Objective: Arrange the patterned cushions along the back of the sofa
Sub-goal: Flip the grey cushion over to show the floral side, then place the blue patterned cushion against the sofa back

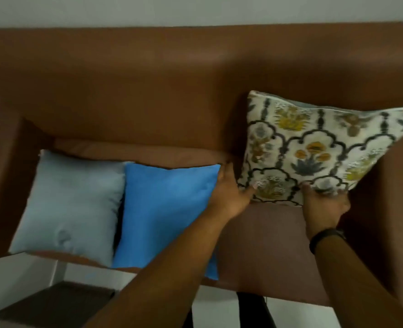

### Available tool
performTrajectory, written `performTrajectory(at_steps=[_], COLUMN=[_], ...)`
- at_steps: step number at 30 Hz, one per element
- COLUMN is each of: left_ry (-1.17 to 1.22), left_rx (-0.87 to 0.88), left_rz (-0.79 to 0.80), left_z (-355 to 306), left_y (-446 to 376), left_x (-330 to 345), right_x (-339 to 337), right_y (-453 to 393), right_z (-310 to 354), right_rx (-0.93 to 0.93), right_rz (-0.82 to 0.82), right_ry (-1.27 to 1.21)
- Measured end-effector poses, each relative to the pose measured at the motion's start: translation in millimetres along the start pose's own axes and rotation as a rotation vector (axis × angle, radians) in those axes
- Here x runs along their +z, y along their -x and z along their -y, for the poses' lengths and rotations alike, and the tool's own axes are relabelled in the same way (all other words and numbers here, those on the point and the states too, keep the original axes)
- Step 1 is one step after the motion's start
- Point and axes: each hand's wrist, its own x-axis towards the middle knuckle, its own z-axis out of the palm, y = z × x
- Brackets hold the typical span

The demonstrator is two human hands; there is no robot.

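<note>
Patterned cushion (314, 147) leans on sofa back (148, 79), both hands' grip on its lower edge.

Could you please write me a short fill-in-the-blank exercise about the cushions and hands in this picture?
1. Both hands grip the lower edge of the ____ cushion.
2. The bright blue cushion lies on the seat directly right of the ____ cushion.
3. A dark band sits on the wrist of the ____ hand.
4. The left hand lies between the patterned cushion and the ____ cushion.

Missing words: patterned; light blue; right; bright blue
</note>
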Motion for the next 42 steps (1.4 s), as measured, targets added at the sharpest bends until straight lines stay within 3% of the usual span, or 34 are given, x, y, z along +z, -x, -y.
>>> performTrajectory(at_steps=[3,5,7,9,12,17,22,25,28,31,34,39,40,42], left_ry=[-0.045,-0.056,-0.041,0.023,0.227,0.266,0.32,0.415,0.683,0.833,0.846,0.73,0.649,0.29], left_rx=[0.067,-0.068,-0.316,-0.486,-0.487,-0.417,-0.321,-0.343,-0.438,-0.374,-0.367,-0.327,-0.287,-0.094], left_rz=[-0.248,-0.377,-0.301,-0.131,0.007,-0.016,0.125,0.107,0.117,0.1,0.017,-0.171,-0.264,-0.55], left_z=[104.7,182.6,261.3,327.0,373.2,358.7,303.6,260.1,220.4,191.3,167.4,148.7,150.3,158.4], left_y=[40.9,64.2,83.1,97.5,106.8,119.4,124.4,98.1,67.2,30.3,-10.3,-60.0,-61.5,-50.9], left_x=[-75.1,-115.4,-139.1,-146.3,-134.6,-142.6,-221.0,-265.3,-309.9,-338.8,-345.1,-317.7,-306.1,-276.4], right_x=[54.0,87.4,118.1,139.5,159.2,137.8,93.4,77.8,71.2,80.5,111.5,165.3,174.2,186.8], right_y=[105.1,168.6,208.4,227.6,236.5,238.3,228.3,206.9,179.3,144.0,116.9,102.8,103.8,112.6], right_z=[-15.3,-32.7,-54.4,-71.9,-84.5,-49.5,31.3,86.5,143.3,171.7,193.0,216.7,211.6,187.1], right_rx=[-0.102,-0.08,0.044,0.115,0.192,0.202,0.199,0.259,0.296,0.291,0.245,0.11,0.06,-0.165], right_rz=[0.303,0.544,0.728,0.752,0.711,0.66,0.64,0.616,0.634,0.637,0.64,0.59,0.525,0.246], right_ry=[0.167,0.204,0.192,0.174,0.127,0.273,0.41,0.283,0.2,-0.046,-0.165,-0.057,-0.063,-0.028])
